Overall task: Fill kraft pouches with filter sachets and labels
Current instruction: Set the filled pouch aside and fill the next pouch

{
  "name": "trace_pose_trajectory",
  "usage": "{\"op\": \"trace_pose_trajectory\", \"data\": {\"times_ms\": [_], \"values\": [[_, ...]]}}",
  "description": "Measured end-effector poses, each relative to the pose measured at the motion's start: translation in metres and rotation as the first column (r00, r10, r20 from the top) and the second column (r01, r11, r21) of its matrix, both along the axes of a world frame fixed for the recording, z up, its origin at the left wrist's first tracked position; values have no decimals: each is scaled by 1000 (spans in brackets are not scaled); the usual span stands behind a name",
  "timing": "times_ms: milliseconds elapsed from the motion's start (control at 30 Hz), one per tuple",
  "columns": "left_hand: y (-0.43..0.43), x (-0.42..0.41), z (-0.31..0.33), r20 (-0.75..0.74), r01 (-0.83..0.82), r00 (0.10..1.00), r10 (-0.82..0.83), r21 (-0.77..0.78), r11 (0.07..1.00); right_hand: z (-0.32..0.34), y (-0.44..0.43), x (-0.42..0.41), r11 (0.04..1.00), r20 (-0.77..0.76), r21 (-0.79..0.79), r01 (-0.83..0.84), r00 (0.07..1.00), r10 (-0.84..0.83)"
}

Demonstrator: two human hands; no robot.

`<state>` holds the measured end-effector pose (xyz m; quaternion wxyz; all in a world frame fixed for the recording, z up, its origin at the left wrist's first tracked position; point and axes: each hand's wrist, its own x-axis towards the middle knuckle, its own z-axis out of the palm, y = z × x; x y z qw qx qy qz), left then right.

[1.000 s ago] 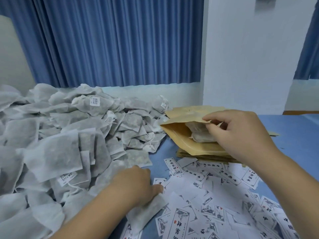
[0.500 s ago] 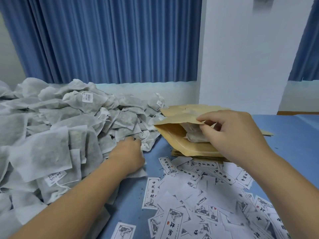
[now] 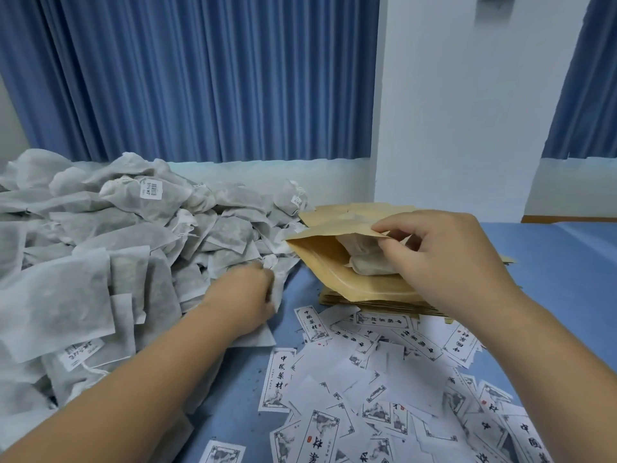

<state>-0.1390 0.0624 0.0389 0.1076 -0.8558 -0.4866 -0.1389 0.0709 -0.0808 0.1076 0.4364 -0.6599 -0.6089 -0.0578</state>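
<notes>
A kraft pouch (image 3: 327, 262) lies open on a stack of flat pouches (image 3: 367, 304), its mouth facing left. Filter sachets (image 3: 367, 259) sit inside it. My right hand (image 3: 444, 259) pinches the pouch's upper flap and holds it open. A large heap of grey-white sachets (image 3: 117, 248) fills the left side of the table. At the heap's right edge, my left hand (image 3: 243, 295) curls its fingers round a sachet (image 3: 275, 289). Printed paper labels (image 3: 384, 379) lie scattered in front of the pouch stack.
The table has a blue surface (image 3: 561, 262). A white wall and blue curtains (image 3: 200, 78) stand right behind it. Some sachets carry small white barcode stickers (image 3: 151, 190).
My left hand left the labels at the front, moved back into the sachet heap and closed on a sachet. My right hand has kept the pouch open throughout.
</notes>
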Motion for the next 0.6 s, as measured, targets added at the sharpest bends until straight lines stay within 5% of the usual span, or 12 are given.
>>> {"op": "trace_pose_trajectory", "data": {"times_ms": [100, 233, 433, 600], "values": [[-19, -5, 17, 256, 212, 937, -236, 119, 970, 2, -1, 3, 1000, -25, 14, 0, 1000, 0], [-50, -14, 37, 360, 408, 816, -453, 198, 891, 2, -2, 6, 1000, -52, 29, 9, 999, -7], [-93, 2, 64, 239, 659, 642, -729, 314, 683, 1, 1, 7, 1000, -38, 28, 14, 999, -13], [-96, 24, 67, 114, 710, 652, -750, 254, 656, 1, 2, 7, 999, -34, 41, -2, 999, 3]]}}
